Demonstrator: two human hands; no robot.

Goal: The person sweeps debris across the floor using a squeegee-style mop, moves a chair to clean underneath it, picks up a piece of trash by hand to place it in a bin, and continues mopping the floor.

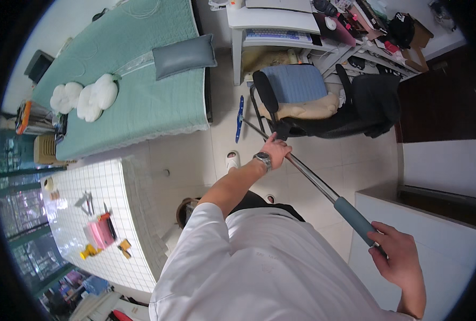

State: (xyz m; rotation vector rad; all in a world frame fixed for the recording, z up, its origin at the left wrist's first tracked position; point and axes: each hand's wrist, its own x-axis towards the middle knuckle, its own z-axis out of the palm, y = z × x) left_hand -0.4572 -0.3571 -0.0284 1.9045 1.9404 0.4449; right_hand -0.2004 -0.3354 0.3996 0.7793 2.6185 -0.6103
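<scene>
A long-handled floor cleaning tool slants across the view, with a shiny metal pole [312, 175] and a blue-grey grip [354, 218]. Its narrow blue head [240, 119] lies on the floor between the bed and the desk chair; whether it is a mop or a squeegee is unclear. My left hand [277, 152], with a metal watch [263, 160] on the wrist, is wrapped around the pole partway along. At the upper end of the grip, my right hand [396, 252] has its fingers and thumb around the handle's tip.
A black chair [378, 100] with a blue cushion [296, 82] stands close to the pole, by a white desk [274, 18]. Left is a bed with a green cover [174, 104]. A gridded-cloth table [117, 192] bears tools. A bin [184, 212] sits beside me; a white cabinet [414, 236] is at right.
</scene>
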